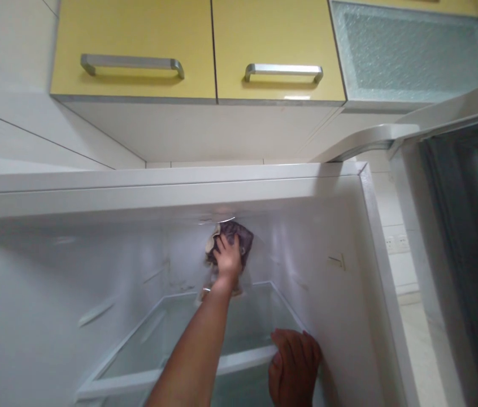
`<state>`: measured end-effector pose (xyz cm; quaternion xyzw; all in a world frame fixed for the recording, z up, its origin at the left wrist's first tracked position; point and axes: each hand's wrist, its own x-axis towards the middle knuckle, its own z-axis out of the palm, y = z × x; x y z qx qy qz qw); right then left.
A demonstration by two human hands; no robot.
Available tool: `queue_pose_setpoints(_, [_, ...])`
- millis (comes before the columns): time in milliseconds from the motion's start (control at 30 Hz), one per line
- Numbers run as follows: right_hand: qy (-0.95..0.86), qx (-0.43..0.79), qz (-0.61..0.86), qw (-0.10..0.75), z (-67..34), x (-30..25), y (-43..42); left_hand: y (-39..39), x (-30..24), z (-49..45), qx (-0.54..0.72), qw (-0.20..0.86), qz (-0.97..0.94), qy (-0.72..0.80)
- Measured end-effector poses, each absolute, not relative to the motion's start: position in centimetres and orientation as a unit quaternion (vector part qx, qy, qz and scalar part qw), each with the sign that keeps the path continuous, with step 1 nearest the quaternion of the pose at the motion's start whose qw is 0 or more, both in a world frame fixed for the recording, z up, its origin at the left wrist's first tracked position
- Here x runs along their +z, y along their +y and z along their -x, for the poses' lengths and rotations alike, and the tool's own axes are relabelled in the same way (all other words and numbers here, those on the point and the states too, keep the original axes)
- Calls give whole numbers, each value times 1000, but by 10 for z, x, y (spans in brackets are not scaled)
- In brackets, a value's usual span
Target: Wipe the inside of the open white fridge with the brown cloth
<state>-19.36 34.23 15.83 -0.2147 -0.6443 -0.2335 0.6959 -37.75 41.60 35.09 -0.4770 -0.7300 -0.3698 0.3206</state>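
Note:
My left hand (228, 257) reaches deep into the fridge, its fingers pressed onto a crumpled dark purple-brown cloth (245, 240) at the back wall. One side of the cloth shows a pale patch. Just below it is something see-through with brown patches, too blurred to name. Nearer to me, my right hand (294, 364) has its fingers curled at the right end of the glass shelf's white front edge (247, 360). The fingertips of that hand are partly hidden.
White fridge walls with small shelf ledges (97, 312) enclose both arms. At right the fridge door (446, 254) stands open. The fridge's top edge (158, 183) runs across above my hands, with yellow cabinets (137, 34) over it.

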Motion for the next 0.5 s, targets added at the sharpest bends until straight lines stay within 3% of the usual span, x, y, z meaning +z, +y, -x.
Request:
queue_pose_setpoints(167, [-634, -195, 239, 709, 199, 154, 341, 426, 356, 364, -414, 245, 580, -657])
queue_pose_setpoints(333, [-639, -251, 215, 695, 195, 155, 347, 439, 368, 348, -573, 122, 557, -589])
queue_pose_setpoints(500, [-645, -259, 216, 685, 190, 158, 349, 460, 376, 325, -732, -120, 481, -466])
